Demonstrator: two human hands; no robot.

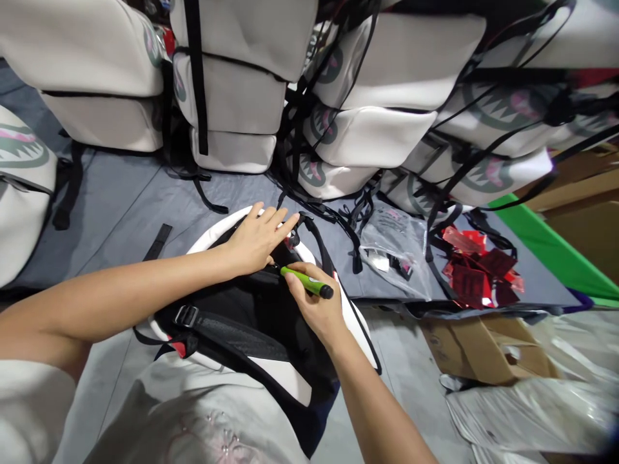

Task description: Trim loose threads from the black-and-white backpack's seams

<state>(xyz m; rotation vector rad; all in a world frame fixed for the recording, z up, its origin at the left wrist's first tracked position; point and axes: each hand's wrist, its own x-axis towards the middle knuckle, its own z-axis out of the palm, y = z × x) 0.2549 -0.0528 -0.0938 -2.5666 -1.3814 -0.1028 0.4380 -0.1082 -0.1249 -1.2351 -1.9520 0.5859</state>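
Note:
A black and white backpack (261, 303) lies in front of me, its black strap side facing up. My left hand (258, 241) rests flat on its far end, fingers stretched out. In my right hand (316, 309) is a green marker pen (304, 281) with a black rear end. Its dark tip points left at the black fabric, close to my left thumb; I cannot tell whether it touches. A black strap with a buckle (186, 316) crosses the near side of the backpack, and a white label-like piece (285, 380) shows below it.
Stacks of white backpacks (236, 96) with shark-mouth prints line the back of the grey-covered table (120, 193). Loose black straps hang from them. To the right lie a clear plastic bag (399, 248) and red tags (476, 270). A cardboard box (483, 348) stands on the floor.

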